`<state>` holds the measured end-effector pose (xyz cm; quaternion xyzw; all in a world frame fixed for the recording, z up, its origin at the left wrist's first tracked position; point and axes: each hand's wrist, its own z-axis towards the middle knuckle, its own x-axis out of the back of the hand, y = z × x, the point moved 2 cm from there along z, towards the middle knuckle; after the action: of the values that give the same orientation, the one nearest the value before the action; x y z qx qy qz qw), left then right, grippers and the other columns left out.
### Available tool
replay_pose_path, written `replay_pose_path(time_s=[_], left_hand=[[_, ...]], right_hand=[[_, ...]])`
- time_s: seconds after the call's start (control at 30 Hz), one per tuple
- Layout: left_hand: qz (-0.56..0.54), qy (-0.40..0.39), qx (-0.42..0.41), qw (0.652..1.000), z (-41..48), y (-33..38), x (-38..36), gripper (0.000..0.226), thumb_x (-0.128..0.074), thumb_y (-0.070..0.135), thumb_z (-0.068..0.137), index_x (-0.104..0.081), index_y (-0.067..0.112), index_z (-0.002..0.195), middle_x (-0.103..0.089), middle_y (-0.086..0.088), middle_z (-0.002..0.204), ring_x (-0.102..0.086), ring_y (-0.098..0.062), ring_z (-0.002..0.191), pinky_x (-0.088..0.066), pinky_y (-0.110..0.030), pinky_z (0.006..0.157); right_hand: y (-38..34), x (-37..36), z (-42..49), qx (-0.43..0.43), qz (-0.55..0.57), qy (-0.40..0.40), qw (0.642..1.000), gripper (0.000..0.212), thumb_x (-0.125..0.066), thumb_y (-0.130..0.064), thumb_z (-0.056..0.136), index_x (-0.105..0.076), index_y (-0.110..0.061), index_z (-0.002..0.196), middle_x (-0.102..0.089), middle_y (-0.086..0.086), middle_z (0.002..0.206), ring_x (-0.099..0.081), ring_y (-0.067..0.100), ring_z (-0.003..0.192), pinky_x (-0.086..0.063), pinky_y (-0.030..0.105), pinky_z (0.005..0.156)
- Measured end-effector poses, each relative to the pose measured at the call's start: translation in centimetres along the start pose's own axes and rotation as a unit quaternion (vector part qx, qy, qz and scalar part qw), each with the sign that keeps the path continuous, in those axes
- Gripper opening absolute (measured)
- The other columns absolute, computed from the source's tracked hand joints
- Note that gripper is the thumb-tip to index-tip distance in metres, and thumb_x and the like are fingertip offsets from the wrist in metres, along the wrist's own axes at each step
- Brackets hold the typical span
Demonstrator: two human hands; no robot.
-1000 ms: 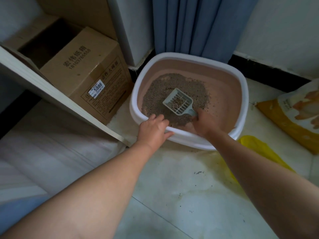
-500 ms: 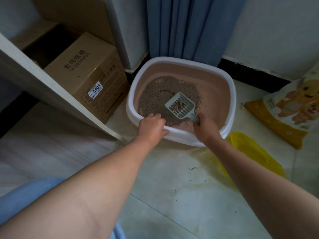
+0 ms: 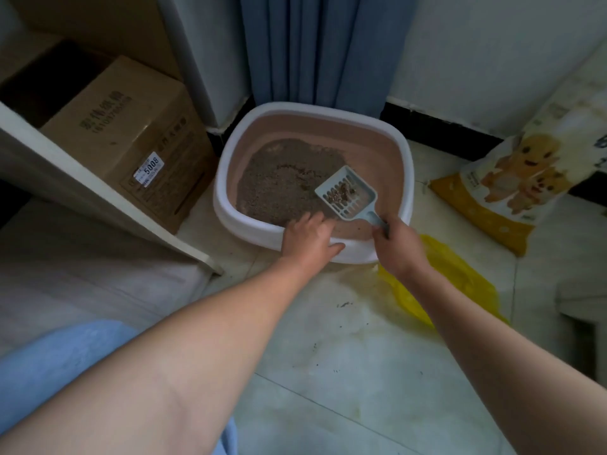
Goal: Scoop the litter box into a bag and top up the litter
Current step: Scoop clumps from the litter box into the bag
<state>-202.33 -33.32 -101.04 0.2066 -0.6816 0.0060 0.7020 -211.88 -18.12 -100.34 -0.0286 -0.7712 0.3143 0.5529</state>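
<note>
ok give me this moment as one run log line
phase: scooping | scoop: clumps inside, over litter box | right hand: grips scoop handle | left hand: grips box rim | yellow bag: on floor beside box

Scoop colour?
Pale blue-grey, slotted; clearest in the head view. Right hand holds the scoop; left hand grips the litter box rim.

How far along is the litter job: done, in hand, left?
Done: nothing visibly finished. In hand: the right hand grips the scoop, loaded with clumps over the litter; the left hand holds the box by its rim. Left: tip the clumps into the yellow bag beside the box, then top up; the sack lies by the wall.
</note>
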Motion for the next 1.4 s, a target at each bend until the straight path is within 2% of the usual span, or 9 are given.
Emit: replay_pose_path(time_s=[0.13,0.3,0.5,0.63,0.87,1.0,1.17,1.27,1.4], left_hand=[[0.008,-0.024,-0.053,0.998,0.7,2.4,-0.8,0.038,-0.062,0.043,0.089,-0.064,0.015,0.115,-0.061,-0.006,0.112,-0.054,-0.027,0.106,-0.045,-0.037,0.079],[0.018,-0.055,-0.072,0.996,1.4,4.1,-1.4,0.027,-0.058,0.035,0.093,-0.069,0.015,0.107,-0.058,-0.006,0.116,-0.053,-0.028,0.109,-0.045,-0.036,0.079],[0.038,-0.049,-0.085,0.994,1.9,4.7,-1.5,0.023,-0.064,0.032,0.088,-0.072,0.013,0.099,-0.063,-0.011,0.105,-0.059,-0.034,0.097,-0.047,-0.037,0.071],[0.047,-0.033,-0.090,0.994,1.9,4.9,-1.5,0.019,-0.066,0.030,0.085,-0.071,0.012,0.092,-0.065,-0.009,0.098,-0.061,-0.032,0.090,-0.045,-0.035,0.065],[0.048,-0.023,-0.100,0.994,1.8,4.7,-1.7,0.019,-0.064,0.030,0.087,-0.070,0.013,0.091,-0.063,-0.008,0.097,-0.059,-0.031,0.089,-0.040,-0.034,0.062],[0.048,-0.023,-0.100,0.994,1.8,4.5,-1.8,0.020,-0.063,0.031,0.088,-0.070,0.013,0.093,-0.062,-0.007,0.099,-0.058,-0.029,0.090,-0.041,-0.034,0.063],[0.041,-0.025,-0.099,0.994,1.9,4.5,-1.9,0.020,-0.064,0.031,0.088,-0.070,0.014,0.097,-0.062,-0.007,0.101,-0.058,-0.030,0.093,-0.043,-0.035,0.065],[0.033,-0.024,-0.101,0.994,1.7,4.3,-2.0,0.020,-0.064,0.030,0.088,-0.070,0.013,0.096,-0.062,-0.008,0.100,-0.058,-0.030,0.092,-0.043,-0.036,0.064],[-0.004,-0.023,-0.089,0.996,1.6,3.7,-2.0,0.020,-0.064,0.029,0.087,-0.070,0.012,0.096,-0.061,-0.007,0.101,-0.057,-0.029,0.093,-0.048,-0.039,0.068]], right_hand=[[2.8,2.1,-1.5,-0.023,0.053,0.032,0.998,0.022,-0.046,-0.026,0.102,-0.057,-0.013,0.117,-0.066,0.008,0.093,-0.061,0.032,0.083,-0.041,0.035,0.062],[8.4,5.0,-5.1,-0.095,0.073,0.082,0.989,0.012,-0.049,-0.027,0.101,-0.055,-0.017,0.099,-0.059,0.001,0.075,-0.056,0.026,0.069,-0.040,0.039,0.061],[16.7,5.0,-10.4,-0.214,0.062,0.095,0.970,0.012,-0.055,-0.023,0.096,-0.058,-0.013,0.090,-0.058,0.005,0.074,-0.056,0.032,0.074,-0.041,0.038,0.063],[20.0,3.7,-13.3,-0.273,-0.039,0.042,0.960,0.015,-0.056,-0.030,0.091,-0.060,-0.016,0.092,-0.066,0.011,0.078,-0.063,0.038,0.076,-0.051,0.040,0.065],[18.7,3.2,-12.3,-0.251,-0.121,0.092,0.956,0.013,-0.053,-0.022,0.094,-0.060,-0.019,0.104,-0.066,0.013,0.089,-0.062,0.040,0.079,-0.044,0.036,0.060],[18.6,2.9,-11.8,-0.241,-0.103,0.122,0.957,0.025,-0.044,-0.031,0.101,-0.064,-0.017,0.107,-0.059,0.012,0.100,-0.058,0.036,0.081,-0.050,0.040,0.066],[18.6,3.3,-11.8,-0.252,-0.085,0.161,0.950,0.025,-0.048,-0.028,0.100,-0.067,-0.017,0.113,-0.058,0.013,0.101,-0.058,0.036,0.085,-0.050,0.041,0.071],[18.6,3.1,-11.8,-0.249,-0.063,0.180,0.950,0.025,-0.047,-0.031,0.100,-0.066,-0.020,0.110,-0.060,0.011,0.100,-0.060,0.034,0.084,-0.050,0.039,0.069],[18.0,3.2,-11.1,-0.253,-0.010,0.197,0.947,0.033,-0.038,-0.037,0.102,-0.063,-0.018,0.090,-0.063,0.009,0.082,-0.058,0.033,0.073,-0.041,0.037,0.059]])
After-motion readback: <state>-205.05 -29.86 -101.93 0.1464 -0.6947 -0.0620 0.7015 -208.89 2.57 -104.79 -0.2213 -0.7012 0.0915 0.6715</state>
